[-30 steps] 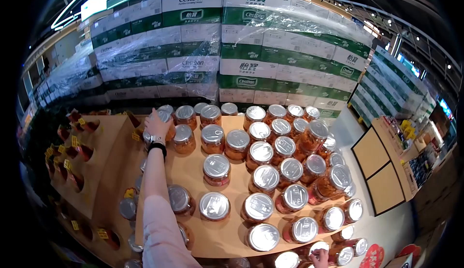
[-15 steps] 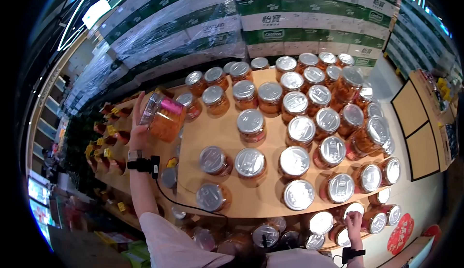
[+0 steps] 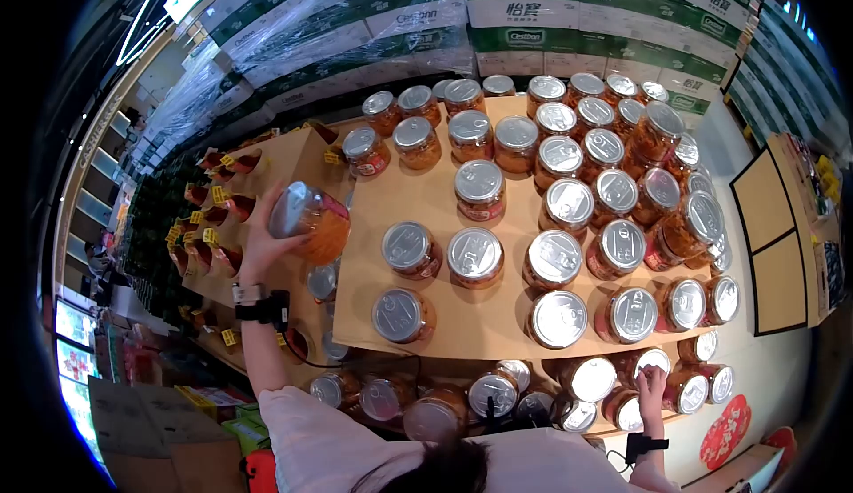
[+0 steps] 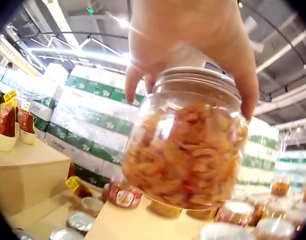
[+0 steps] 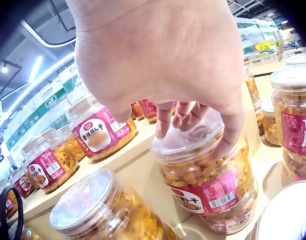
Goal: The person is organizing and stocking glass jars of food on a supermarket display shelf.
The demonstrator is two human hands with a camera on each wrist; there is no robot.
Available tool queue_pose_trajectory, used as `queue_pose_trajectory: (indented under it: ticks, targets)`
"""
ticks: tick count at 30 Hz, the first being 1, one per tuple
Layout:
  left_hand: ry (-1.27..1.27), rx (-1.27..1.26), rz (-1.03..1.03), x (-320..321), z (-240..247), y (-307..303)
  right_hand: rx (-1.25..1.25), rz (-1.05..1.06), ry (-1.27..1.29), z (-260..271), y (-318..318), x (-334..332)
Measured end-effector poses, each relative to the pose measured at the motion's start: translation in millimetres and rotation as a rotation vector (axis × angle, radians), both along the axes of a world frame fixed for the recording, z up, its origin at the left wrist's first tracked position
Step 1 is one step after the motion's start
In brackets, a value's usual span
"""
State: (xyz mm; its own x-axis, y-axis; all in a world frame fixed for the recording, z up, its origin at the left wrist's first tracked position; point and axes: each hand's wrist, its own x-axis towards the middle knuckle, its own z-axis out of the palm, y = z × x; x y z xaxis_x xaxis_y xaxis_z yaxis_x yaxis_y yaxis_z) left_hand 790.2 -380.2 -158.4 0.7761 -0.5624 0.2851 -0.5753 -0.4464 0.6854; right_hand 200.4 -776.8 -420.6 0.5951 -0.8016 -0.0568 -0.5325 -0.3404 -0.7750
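The fingers (image 4: 245,87) of our left hand (image 3: 265,240) grip a jar (image 3: 322,231) around its lid end, holding it aloft near the bench (image 3: 373,200); our right hand (image 3: 653,388) grasps a lower jar (image 5: 208,175) by its lid (image 5: 185,137).

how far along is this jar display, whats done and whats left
Done, it seems: many clear, silver-lidded jars of orange food stand on the pale wooden stand, closest together at the right.

In hand: the left hand holds one such jar in the air; the right hand's fingers touch a pink-labelled jar.

Left: setting the held jar down, and perhaps closing the wide gaps at the left.
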Motion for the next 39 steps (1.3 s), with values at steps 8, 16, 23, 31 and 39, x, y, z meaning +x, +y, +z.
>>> queue_pose_trajectory:
  ticks: [8,16,23,31,39]
  targets:
    - [-0.268,0.502,0.121,35,-110,-42,-0.061,-0.03,0.055,3,3,4]
    - [-0.49,0.643,-0.351,56,-99,-125,-0.128,-0.001,0.079,-4,1,0]
    - [-0.635,0.91,-0.438,65,-101,-161,-0.16,-0.024,0.109,-1,3,6]
    - [0.034,0.681,-0.28,52,-127,-189,-0.108,-0.07,0.054,0,3,9]
    - [0.017,0.717,-0.242,52,-145,-205,-0.07,-0.067,0.048,-3,0,5]
